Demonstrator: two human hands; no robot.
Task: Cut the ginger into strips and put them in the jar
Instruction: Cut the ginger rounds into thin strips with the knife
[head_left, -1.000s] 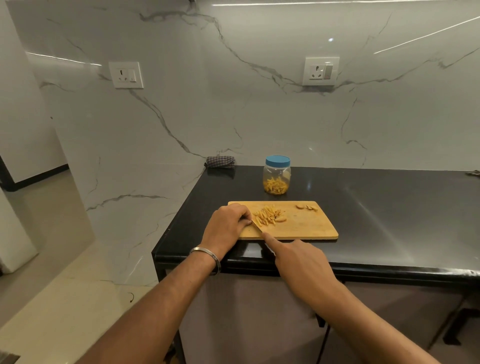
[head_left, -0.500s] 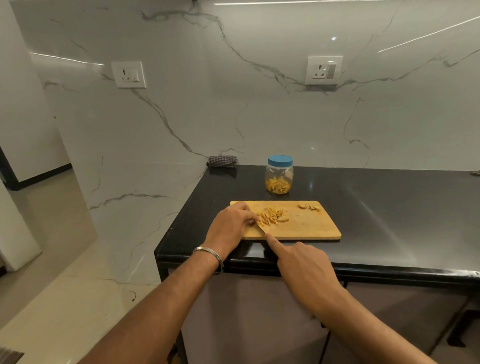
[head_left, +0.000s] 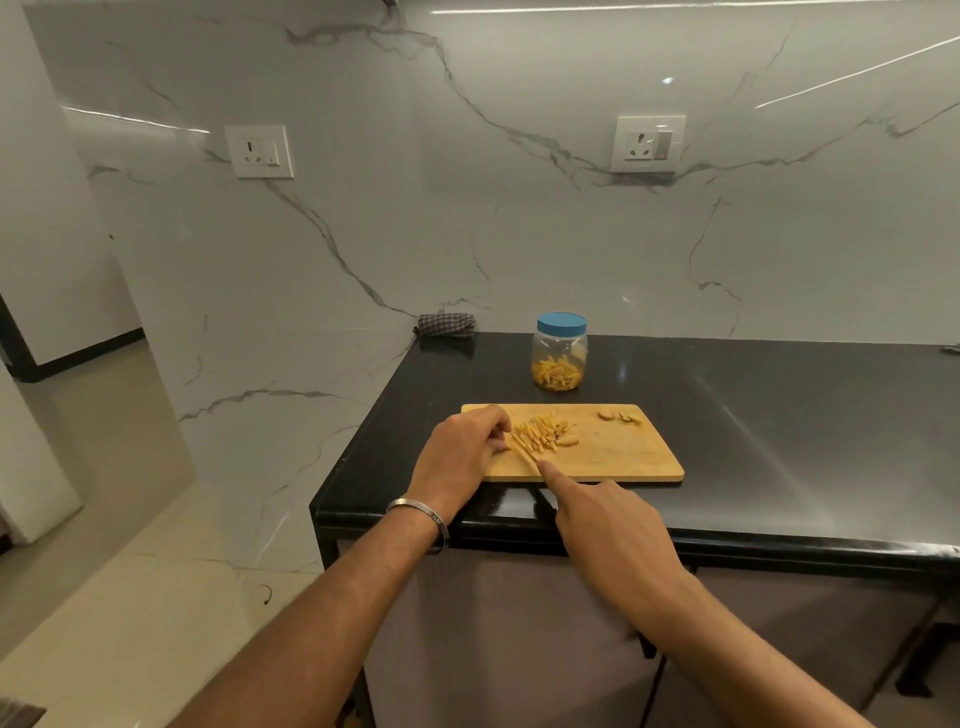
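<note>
Black counter (head_left: 779, 415): lidded jar (head_left: 560, 351) holds ginger strips (head_left: 558, 375); left hand (head_left: 460, 457) fingers curled, right hand (head_left: 613, 535) grips knife (head_left: 524, 448).

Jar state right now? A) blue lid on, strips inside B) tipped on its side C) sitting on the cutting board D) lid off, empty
A: the jar stands upright on the black counter behind the cutting board, its blue lid on and yellow ginger strips at its bottom.

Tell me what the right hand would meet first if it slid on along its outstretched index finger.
Likely the pile of yellow ginger strips on the wooden cutting board, right ahead of the right hand; depth is uncertain.
</note>
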